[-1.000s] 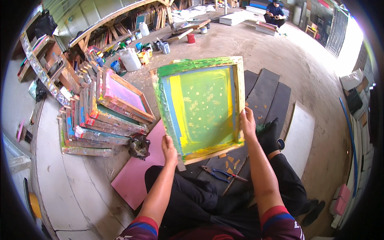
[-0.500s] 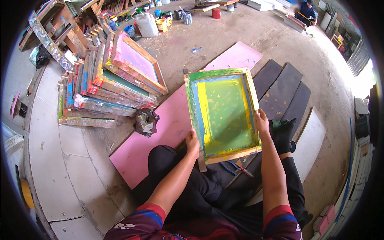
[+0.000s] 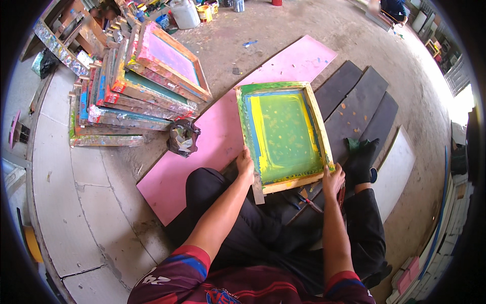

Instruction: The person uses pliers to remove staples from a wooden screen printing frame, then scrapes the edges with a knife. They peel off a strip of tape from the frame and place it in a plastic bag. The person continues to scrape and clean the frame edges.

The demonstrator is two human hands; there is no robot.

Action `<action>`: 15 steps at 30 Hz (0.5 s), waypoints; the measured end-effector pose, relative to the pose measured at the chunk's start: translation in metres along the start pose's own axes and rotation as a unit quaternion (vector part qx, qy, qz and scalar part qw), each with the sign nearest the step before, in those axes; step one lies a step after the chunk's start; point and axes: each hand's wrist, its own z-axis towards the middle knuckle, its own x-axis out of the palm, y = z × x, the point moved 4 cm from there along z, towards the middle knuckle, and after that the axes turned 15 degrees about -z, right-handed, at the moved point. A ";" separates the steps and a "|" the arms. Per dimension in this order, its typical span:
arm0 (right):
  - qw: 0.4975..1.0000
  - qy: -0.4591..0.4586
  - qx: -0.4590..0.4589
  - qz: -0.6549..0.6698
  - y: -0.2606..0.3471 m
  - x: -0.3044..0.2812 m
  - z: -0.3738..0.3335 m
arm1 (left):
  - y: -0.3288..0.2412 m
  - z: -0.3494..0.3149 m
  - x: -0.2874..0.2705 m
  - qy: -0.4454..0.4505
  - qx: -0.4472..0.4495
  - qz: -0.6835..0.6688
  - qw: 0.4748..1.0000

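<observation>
A wooden screen-printing frame (image 3: 320, 129) is tilted up over my lap, its green mesh streaked with yellow and blue along the borders. My left hand (image 3: 245, 165) is closed on its left side, near the lower corner, where a wooden strip sticks out below. At the lower right corner my right hand (image 3: 333, 181) grips the other side. Under the near edge of the frame lies a hand tool with a red and dark handle (image 3: 313, 205), partly hidden. Something thin and red shows beside my right wrist, too small to name.
Many paint-stained frames (image 3: 152, 83) are stacked at the left, by a dark plastic bag (image 3: 183, 138). A pink board (image 3: 202, 175), dark boards (image 3: 349, 114) and a white board (image 3: 397, 169) lie on the floor. A white jug (image 3: 185, 14) stands far off; another person (image 3: 394, 9) sits far right.
The frame has tipped flatter and its near edge has moved slightly up in view. My right hand has slid down its side to the lower corner. My left hand keeps its hold.
</observation>
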 end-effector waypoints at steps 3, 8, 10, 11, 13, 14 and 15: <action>0.988 0.043 0.070 0.135 -0.022 0.019 -0.027 | -0.029 -0.036 0.025 -0.031 0.032 0.015 0.999; 0.956 0.069 0.055 0.280 0.000 0.045 -0.016 | -0.027 -0.038 0.032 -0.038 0.034 -0.011 0.999; 0.954 0.089 0.039 0.284 0.031 0.030 -0.012 | -0.020 -0.031 0.027 -0.039 0.048 -0.041 0.997; 0.953 0.082 0.012 0.290 0.042 0.029 -0.005 | -0.018 -0.031 0.031 -0.021 0.095 -0.069 0.993; 0.948 0.085 -0.024 0.305 0.050 0.031 0.014 | -0.001 -0.028 0.042 -0.027 0.092 -0.081 0.992; 0.952 0.061 -0.057 0.295 0.052 0.031 0.019 | 0.007 -0.028 0.046 -0.029 0.090 -0.087 0.992; 0.956 0.057 -0.062 0.283 0.051 0.029 0.020 | 0.017 -0.030 0.050 -0.030 0.052 -0.078 0.995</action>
